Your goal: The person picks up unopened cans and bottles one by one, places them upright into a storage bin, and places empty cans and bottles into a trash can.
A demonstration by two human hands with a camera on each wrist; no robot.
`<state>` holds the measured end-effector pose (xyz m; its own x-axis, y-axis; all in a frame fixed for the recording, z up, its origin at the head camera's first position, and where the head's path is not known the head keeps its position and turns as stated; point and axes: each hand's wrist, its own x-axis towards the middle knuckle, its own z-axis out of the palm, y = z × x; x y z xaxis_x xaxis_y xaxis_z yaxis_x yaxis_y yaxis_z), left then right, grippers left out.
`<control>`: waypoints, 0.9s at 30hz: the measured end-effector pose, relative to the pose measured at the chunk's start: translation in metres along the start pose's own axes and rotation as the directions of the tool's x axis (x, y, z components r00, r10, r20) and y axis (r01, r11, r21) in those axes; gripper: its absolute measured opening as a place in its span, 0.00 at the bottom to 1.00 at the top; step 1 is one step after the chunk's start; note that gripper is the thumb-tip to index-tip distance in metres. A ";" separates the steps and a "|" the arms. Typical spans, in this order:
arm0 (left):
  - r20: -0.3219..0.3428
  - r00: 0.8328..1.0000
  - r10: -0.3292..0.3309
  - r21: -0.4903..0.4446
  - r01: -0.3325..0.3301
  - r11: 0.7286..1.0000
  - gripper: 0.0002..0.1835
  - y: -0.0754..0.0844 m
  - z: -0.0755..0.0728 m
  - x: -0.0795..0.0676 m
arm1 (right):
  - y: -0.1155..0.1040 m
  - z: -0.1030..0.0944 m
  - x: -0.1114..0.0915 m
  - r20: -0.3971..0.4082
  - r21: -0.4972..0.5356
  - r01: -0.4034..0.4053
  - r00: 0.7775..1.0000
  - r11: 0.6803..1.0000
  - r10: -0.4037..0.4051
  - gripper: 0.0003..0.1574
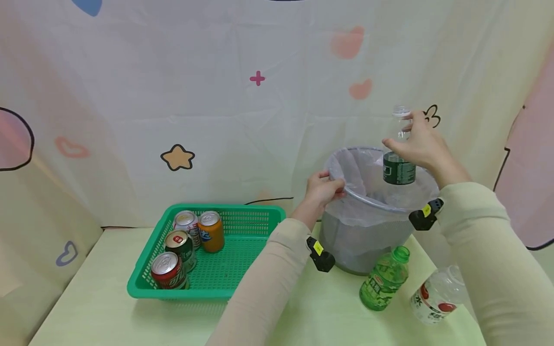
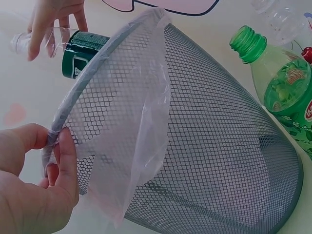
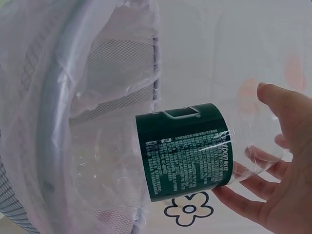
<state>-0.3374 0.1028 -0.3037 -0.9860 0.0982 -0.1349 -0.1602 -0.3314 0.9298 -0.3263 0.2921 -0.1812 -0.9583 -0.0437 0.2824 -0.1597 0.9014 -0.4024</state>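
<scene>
Dropping a bottle (image 1: 399, 168) into the bin (image 1: 359, 247) looks like the step in hand: the person's right hand (image 1: 417, 142), thumb and fingers curved about the bottle, holds it upright with its base at the bin's mouth. The left hand (image 1: 322, 190) pinches the rim (image 1: 375, 203) over the liner (image 2: 151, 122), which I'd guess steadies it. The next move should only call for spreading the right fingers. Loose liner folds might snag the base. A green bottle (image 1: 384, 283) and a clear bottle (image 1: 433, 298) sit near the bin; off left, a basket (image 1: 229, 259) holds four cans (image 1: 211, 235).
</scene>
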 end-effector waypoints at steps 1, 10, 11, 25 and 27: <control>0.001 1.000 0.000 -0.002 0.000 1.000 0.30 0.000 0.000 0.000 | 0.000 0.000 0.000 0.009 0.001 0.002 1.000 1.000 -0.002 0.55; -0.012 1.000 0.021 -0.021 -0.021 1.000 0.28 -0.002 0.002 0.002 | 0.002 0.006 0.000 0.069 -0.001 0.020 0.997 1.000 -0.020 0.54; -0.013 1.000 0.021 -0.022 -0.021 1.000 0.28 -0.002 0.002 0.002 | 0.002 0.006 -0.001 0.077 -0.003 0.021 0.997 1.000 -0.021 0.54; -0.008 1.000 0.005 -0.015 -0.005 1.000 0.27 -0.002 0.003 0.002 | 0.008 0.013 0.002 0.149 -0.024 0.028 0.989 0.999 -0.024 0.52; -0.009 1.000 0.004 -0.015 -0.004 1.000 0.27 -0.002 0.003 0.001 | 0.008 0.014 0.001 0.155 -0.025 0.031 0.987 0.999 -0.026 0.53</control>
<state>-0.3384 0.1063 -0.3049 -0.9869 0.0887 -0.1346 -0.1573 -0.3461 0.9249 -0.3320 0.2934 -0.1962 -0.9789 -0.1338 0.1541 -0.1829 0.9102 -0.3715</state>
